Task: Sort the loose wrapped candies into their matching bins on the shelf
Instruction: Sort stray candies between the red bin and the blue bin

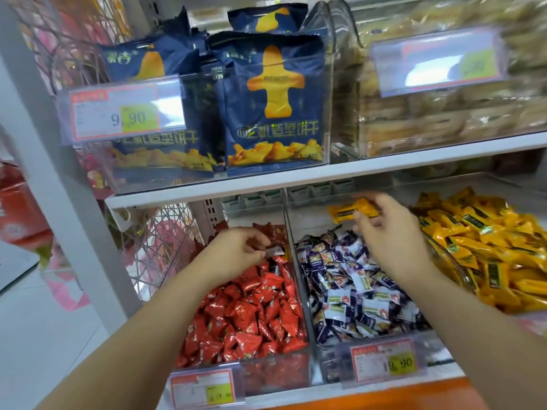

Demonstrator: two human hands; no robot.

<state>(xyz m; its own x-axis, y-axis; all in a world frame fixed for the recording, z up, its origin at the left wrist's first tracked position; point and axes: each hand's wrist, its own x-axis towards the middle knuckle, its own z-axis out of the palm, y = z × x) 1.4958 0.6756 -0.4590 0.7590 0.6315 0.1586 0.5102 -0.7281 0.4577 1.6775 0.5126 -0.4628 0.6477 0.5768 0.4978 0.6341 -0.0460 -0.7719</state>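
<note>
Near edge: price tag (384, 362) on the middle bin (331, 358) front; apart from 9.90, its print is too smeared to read.

Three clear bins stand side by side on the lower shelf. Red bin (275, 369) holds red foil candies (251, 315), the middle bin purple-and-white candies (355, 300), and the yellow bin (441, 253) yellow bar candies (488, 255).

Left hand (236, 250) is over the red bin, grip pinching a small pale wrapper (275, 251). Probably a purple-and-white stray, though it is blurred and half covered by fingers.

Right hand (384, 232) is over the back of the middle bin, grip closed on a yellow bar candy (352, 211) at one end; the rest sticks out leftward.

Handling, judged: pieces are light, and the film wrappers are slick and crinkly. The bar looks stiff enough to carry by an end. The small pillow packs are best pinched across the body, not by the crimped seam.

Hidden: lower layers of every bin and any strays buried there. The yellow bin is cut off at right.

Far: blue biscuit bags (275, 105) on the upper shelf; the neighbouring upper bin (444, 119) is motion-blurred, its contents unclear.
</note>
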